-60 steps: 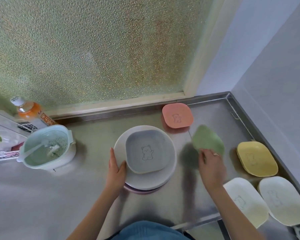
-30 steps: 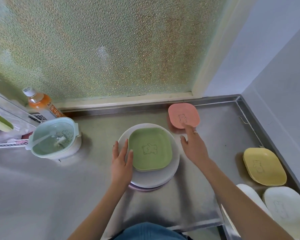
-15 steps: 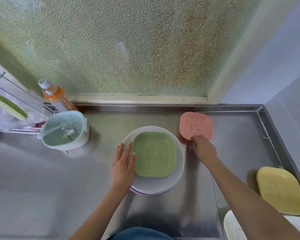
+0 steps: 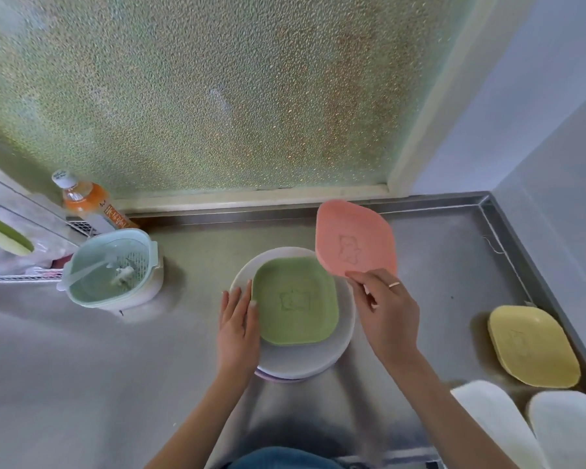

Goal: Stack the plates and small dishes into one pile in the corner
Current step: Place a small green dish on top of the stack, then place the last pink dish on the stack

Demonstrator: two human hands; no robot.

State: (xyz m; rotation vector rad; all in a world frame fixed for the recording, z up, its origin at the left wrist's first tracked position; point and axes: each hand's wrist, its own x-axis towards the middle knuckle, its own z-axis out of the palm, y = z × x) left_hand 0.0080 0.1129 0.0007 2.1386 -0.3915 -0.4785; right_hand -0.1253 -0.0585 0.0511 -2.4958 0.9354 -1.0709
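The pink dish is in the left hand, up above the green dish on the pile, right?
Not quite: the head view shows the pink dish in the right hand, not the left. It is up above the green dish on the pile.

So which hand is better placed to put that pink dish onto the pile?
The right hand: it grips the pink dish, raised beside the green dish topping the pile. The left hand rests flat on the white plate, steadying it.
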